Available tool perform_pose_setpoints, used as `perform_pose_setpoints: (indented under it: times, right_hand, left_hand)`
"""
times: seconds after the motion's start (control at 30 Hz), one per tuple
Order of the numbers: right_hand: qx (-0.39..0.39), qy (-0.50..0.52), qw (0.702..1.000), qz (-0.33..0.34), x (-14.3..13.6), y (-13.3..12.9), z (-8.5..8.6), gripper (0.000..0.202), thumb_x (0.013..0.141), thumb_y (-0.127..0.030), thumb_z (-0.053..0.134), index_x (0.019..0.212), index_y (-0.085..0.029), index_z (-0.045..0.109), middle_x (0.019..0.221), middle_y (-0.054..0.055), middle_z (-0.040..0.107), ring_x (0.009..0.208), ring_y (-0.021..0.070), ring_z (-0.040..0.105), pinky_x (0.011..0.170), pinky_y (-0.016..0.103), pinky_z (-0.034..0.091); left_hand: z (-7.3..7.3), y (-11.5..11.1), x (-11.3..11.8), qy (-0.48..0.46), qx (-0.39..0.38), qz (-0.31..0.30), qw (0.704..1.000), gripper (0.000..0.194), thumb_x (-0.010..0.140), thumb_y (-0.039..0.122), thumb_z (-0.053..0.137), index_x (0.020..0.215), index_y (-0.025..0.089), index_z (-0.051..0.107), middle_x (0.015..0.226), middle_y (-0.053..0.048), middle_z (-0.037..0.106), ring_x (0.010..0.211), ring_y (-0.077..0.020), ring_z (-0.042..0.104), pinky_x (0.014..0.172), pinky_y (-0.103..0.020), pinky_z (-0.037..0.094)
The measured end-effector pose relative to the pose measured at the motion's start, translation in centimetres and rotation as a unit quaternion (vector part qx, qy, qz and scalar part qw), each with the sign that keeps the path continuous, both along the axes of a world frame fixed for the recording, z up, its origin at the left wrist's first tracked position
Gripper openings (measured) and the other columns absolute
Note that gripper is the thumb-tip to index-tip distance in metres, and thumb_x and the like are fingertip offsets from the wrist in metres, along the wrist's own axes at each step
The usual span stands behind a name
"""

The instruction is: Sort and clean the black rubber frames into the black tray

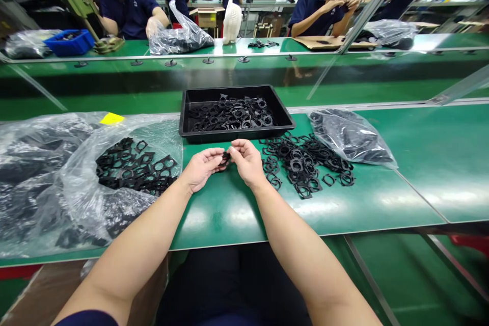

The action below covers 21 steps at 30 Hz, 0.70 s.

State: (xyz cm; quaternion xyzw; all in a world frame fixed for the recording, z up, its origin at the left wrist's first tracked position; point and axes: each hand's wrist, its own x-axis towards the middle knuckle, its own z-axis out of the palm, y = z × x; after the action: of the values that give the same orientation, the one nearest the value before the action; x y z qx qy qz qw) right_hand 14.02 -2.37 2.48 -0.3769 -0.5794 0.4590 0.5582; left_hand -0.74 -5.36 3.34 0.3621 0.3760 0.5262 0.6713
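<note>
My left hand (202, 167) and my right hand (246, 160) meet over the green table, just in front of a black tray (239, 137). Between their fingertips they pinch a small black plastic part (225, 158), mostly covered by the fingers. Loose black parts with round openings fill much of the tray. Beside my right hand spreads a pile of black ring-shaped parts (296, 160). To the left of my left hand, an opened clear plastic bag (82, 173) shows more black plastic frames (132, 168) inside.
A closed clear bag of black parts (351, 135) lies behind the right-hand pile. A yellow label (112, 118) sits on the left bag. Across the line, co-workers sit by a blue bin (71, 43) and a plastic bag (179, 35). A metal bar (374, 7) slants at upper right.
</note>
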Motion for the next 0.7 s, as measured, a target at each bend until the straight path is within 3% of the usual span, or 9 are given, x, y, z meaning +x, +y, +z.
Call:
perform_pose_setpoints:
  times: [0.1, 0.3, 0.43, 0.57, 0.7]
  right_hand:
    - [-0.004, 0.009, 1.0, -0.026, 0.15, 0.13, 0.04, 0.028, 0.076, -0.041, 0.065, 0.092, -0.02, 0.057, 0.087, 0.003, 0.06, 0.075, 0.0148, 0.056, 0.063, 0.026, 0.047]
    - [0.12, -0.115, 0.986, -0.032, 0.42, -0.48, 0.48, 0.013, 0.077, -0.032, 0.067, 0.082, -0.021, 0.061, 0.084, 0.003, 0.059, 0.073, 0.0156, 0.056, 0.062, 0.027, 0.046]
    - [0.14, -0.151, 0.978, -0.041, 0.47, -0.6, 0.68, 0.009, 0.079, -0.03, 0.064, 0.077, -0.022, 0.062, 0.081, 0.003, 0.06, 0.075, 0.0167, 0.056, 0.064, 0.029, 0.046]
    - [0.105, -0.147, 0.983, -0.03, 0.4, -0.55, 0.52, 0.014, 0.079, -0.033, 0.064, 0.073, -0.021, 0.06, 0.078, 0.002, 0.06, 0.072, 0.0162, 0.055, 0.066, 0.029, 0.046]
    - [-0.014, -0.015, 1.0, 0.015, -0.01, -0.3, 0.1, 0.022, 0.074, -0.039, 0.066, 0.083, -0.021, 0.057, 0.07, -0.001, 0.057, 0.06, 0.0133, 0.054, 0.054, 0.026, 0.045]
  left_hand:
    - [0.12, 0.07, -0.04, -0.029, 0.006, 0.009, 1.0, 0.036, 0.068, 0.025, 0.074, 0.102, 0.018, 0.064, 0.094, -0.006, 0.068, 0.088, -0.017, 0.065, 0.088, -0.039, 0.048]
    - [0.17, 0.11, -0.12, -0.052, 0.031, 0.01, 0.998, 0.03, 0.069, 0.024, 0.073, 0.098, 0.019, 0.066, 0.1, -0.005, 0.067, 0.094, -0.0165, 0.062, 0.092, -0.04, 0.046]
    - [0.05, 0.03, -0.02, -0.053, 0.035, 0.006, 0.998, 0.029, 0.069, 0.023, 0.073, 0.097, 0.019, 0.068, 0.098, -0.005, 0.068, 0.093, -0.0166, 0.062, 0.091, -0.04, 0.047]
    - [-0.05, 0.01, 0.0, -0.033, 0.035, 0.01, 0.999, 0.029, 0.068, 0.025, 0.074, 0.096, 0.017, 0.068, 0.095, -0.006, 0.068, 0.091, -0.0173, 0.062, 0.086, -0.037, 0.049]
    - [0.11, 0.06, -0.15, 0.002, 0.03, 0.009, 0.999, 0.031, 0.068, 0.026, 0.074, 0.096, 0.016, 0.067, 0.09, -0.006, 0.068, 0.085, -0.0172, 0.063, 0.073, -0.03, 0.05]
